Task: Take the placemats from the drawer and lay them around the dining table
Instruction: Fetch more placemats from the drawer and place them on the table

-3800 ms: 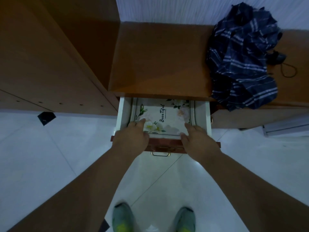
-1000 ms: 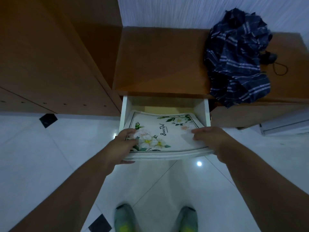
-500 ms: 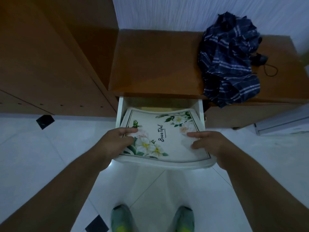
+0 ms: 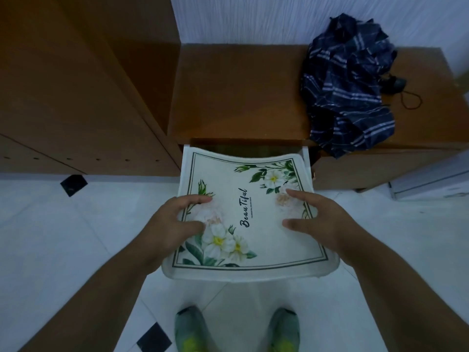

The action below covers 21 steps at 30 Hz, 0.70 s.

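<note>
Two hands carry everything: above the open drawer [image 4: 305,158] the floral placemats [image 4: 251,224] sag between them, a soft, light stack best held at its side edges; left hand [image 4: 175,222] and right hand [image 4: 322,219] each pinch one edge, thumbs on top.

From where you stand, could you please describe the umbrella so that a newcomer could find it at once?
Start at the low wooden cabinet against the white wall, just above the placemats that the left hand and right hand hold. On its right end lies the umbrella, collapsed and crumpled. It is the only navy fabric with pale stripes, its black handle and cord beside it.
</note>
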Each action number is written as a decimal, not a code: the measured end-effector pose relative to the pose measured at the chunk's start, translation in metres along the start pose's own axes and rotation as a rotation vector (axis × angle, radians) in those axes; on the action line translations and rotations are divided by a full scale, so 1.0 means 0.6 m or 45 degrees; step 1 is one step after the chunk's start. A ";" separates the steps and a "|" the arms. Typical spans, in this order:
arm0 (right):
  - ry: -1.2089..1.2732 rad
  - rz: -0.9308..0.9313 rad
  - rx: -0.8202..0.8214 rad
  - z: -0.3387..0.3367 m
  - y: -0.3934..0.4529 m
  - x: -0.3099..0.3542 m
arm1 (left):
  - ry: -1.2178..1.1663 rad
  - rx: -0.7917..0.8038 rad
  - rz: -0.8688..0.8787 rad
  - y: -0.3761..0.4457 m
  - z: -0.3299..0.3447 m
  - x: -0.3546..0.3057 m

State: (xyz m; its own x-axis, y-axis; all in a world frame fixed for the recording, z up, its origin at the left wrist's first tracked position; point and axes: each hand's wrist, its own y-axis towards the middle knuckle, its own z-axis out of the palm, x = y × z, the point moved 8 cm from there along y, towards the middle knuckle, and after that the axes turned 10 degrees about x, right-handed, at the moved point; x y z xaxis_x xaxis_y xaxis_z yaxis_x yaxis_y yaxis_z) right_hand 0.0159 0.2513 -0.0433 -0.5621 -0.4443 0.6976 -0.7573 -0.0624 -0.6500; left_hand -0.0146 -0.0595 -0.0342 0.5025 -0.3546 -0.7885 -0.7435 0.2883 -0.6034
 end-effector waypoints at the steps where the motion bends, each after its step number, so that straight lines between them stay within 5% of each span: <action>1: -0.032 0.006 0.005 -0.001 -0.001 0.003 | 0.079 -0.032 0.045 -0.001 -0.003 -0.004; 10: -0.167 -0.164 -0.191 -0.029 -0.028 0.062 | 0.382 -0.218 0.386 -0.028 -0.026 -0.069; 21: -0.068 -0.334 -0.374 -0.068 -0.032 0.092 | 0.366 -0.264 0.461 0.003 -0.032 -0.105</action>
State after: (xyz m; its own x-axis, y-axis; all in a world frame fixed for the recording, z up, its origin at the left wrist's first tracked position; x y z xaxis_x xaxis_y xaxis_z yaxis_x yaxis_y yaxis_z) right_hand -0.0141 0.2645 0.0203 -0.3245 -0.4933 0.8071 -0.9402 0.0751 -0.3322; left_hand -0.0561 -0.0538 0.0166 0.0762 -0.5037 -0.8605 -0.9343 0.2654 -0.2381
